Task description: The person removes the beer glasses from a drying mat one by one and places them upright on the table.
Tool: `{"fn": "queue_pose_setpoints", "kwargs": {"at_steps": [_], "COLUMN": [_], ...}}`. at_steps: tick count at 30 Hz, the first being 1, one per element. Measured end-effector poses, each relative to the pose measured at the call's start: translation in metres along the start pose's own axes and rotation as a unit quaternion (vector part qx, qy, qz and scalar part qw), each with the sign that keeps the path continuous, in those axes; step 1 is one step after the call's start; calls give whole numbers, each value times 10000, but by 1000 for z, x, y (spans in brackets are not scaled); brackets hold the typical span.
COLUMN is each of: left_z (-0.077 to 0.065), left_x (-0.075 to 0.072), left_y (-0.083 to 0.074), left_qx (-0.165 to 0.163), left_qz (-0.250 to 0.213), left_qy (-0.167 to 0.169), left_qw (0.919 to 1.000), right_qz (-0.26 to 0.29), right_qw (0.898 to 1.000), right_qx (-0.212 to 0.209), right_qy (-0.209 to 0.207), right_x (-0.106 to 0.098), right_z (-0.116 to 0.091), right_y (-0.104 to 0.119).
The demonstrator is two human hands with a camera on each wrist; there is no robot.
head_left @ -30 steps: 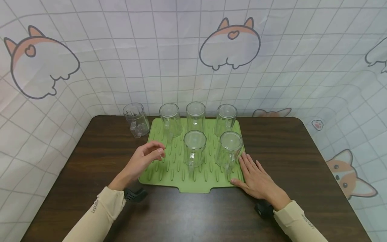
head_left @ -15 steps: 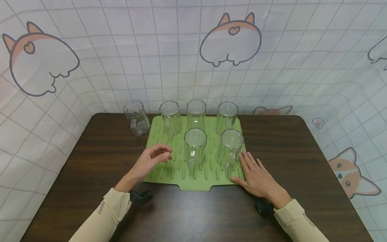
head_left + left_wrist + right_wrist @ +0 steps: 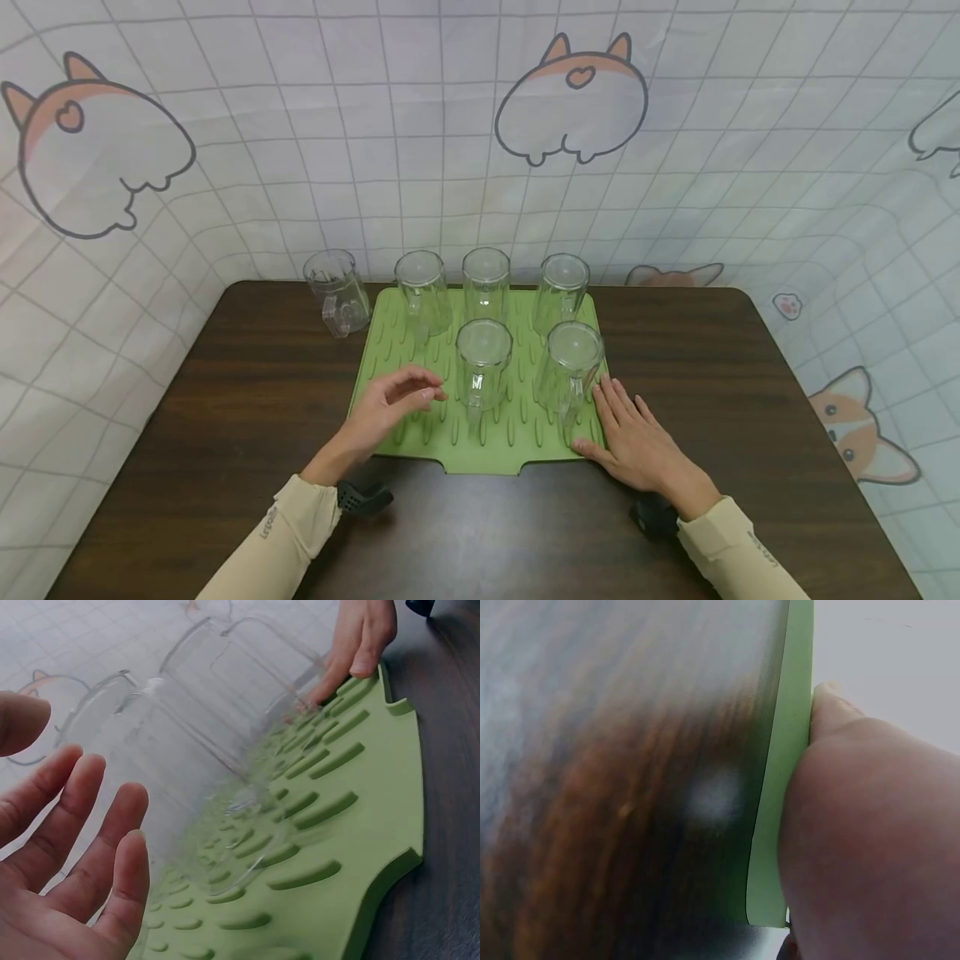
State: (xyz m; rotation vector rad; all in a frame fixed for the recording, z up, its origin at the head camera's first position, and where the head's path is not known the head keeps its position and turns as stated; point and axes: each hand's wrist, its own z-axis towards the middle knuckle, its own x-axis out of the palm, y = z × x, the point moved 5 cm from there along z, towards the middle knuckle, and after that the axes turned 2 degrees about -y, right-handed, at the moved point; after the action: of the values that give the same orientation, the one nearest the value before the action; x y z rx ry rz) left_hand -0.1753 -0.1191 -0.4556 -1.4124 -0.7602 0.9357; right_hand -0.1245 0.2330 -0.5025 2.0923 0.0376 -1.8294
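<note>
My left hand (image 3: 393, 407) hovers over the front left part of a green drying mat (image 3: 480, 462), its fingers loosely bent with nothing between them. Just right of its fingertips stands an upside-down glass mug (image 3: 483, 367), handle facing me. In the left wrist view the thumb and spread fingers (image 3: 131, 870) are beside the clear mug (image 3: 217, 697). My right hand (image 3: 637, 442) lies flat at the mat's front right corner, thumb on the mat, fingertips close to another upturned mug (image 3: 572, 367). In the right wrist view it rests against the mat's green edge (image 3: 776, 787).
Several more upturned glass mugs line the mat's back edge, among them the left one (image 3: 423, 296), the middle one (image 3: 486, 287) and the right one (image 3: 561, 292). A glass mug (image 3: 339, 292) stands upright on the dark wooden table (image 3: 247, 400), left of the mat. A patterned curtain (image 3: 420, 125) hangs behind.
My left hand has moved to the right and slightly toward me over the mat, nearer the front middle mug. The right hand has stayed in place, and no mug has moved.
</note>
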Motion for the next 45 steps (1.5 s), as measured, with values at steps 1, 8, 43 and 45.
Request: {"fn": "queue_pose_setpoints", "kwargs": {"at_steps": [1, 8, 43, 45], "left_z": [0, -2, -1, 0], "left_x": [2, 11, 38, 38], "left_y": [1, 8, 20, 21], "left_qx": [9, 132, 627, 593], "left_qz": [-3, 31, -397, -446], "left_qy": [-2, 55, -352, -388], "left_qw": [10000, 9999, 9966, 9965], "right_qz": [-1, 29, 68, 75], "right_qw": [10000, 10000, 9999, 9999], "right_qx": [0, -32, -37, -31], "right_qy": [-11, -56, -131, -131], "right_x": [0, 2, 0, 0], "right_z": [0, -1, -3, -3], "right_y": [0, 3, 0, -1]}}
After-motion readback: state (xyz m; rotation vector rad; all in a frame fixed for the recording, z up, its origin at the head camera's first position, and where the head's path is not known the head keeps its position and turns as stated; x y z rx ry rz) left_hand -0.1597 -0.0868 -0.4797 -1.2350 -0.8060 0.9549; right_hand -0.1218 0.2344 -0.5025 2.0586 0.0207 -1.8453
